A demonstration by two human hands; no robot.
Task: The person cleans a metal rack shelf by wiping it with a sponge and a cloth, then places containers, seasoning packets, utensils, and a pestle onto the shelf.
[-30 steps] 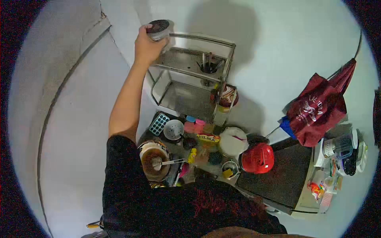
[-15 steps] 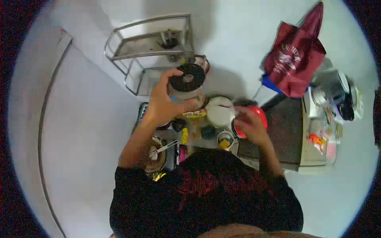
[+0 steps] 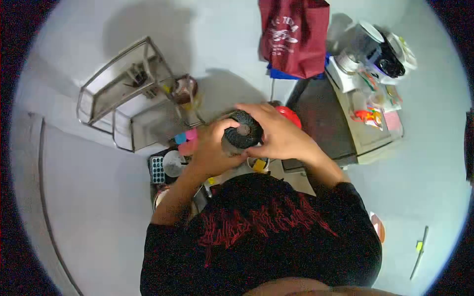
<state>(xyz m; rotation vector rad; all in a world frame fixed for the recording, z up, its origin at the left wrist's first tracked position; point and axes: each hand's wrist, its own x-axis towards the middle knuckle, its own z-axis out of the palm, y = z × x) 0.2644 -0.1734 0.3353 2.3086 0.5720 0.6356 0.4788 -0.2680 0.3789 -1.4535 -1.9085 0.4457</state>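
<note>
A jar with a round black lid (image 3: 243, 129) is held in front of my chest, above the counter. My left hand (image 3: 213, 148) wraps round the jar's left side, its thumb and fingers against the body and the lid's edge. On the right, my right hand (image 3: 279, 132) is closed over the lid's right edge, fingers at the back and thumb at the front. Most of the jar's body is hidden by both hands. Just below them is a small container with a yellow sponge (image 3: 259, 165).
A metal rack (image 3: 113, 106) stands at the left back. A maroon bag (image 3: 296, 39) hangs on the wall. Right of my hands are a red object (image 3: 289, 116) and a dark countertop (image 3: 323, 121). An egg-type tray (image 3: 157, 170) and a white strainer (image 3: 173, 164) lie left.
My left hand has brought the jar from the rack down to my chest. My right hand has come in and closed on the lid. The view has turned to the right.
</note>
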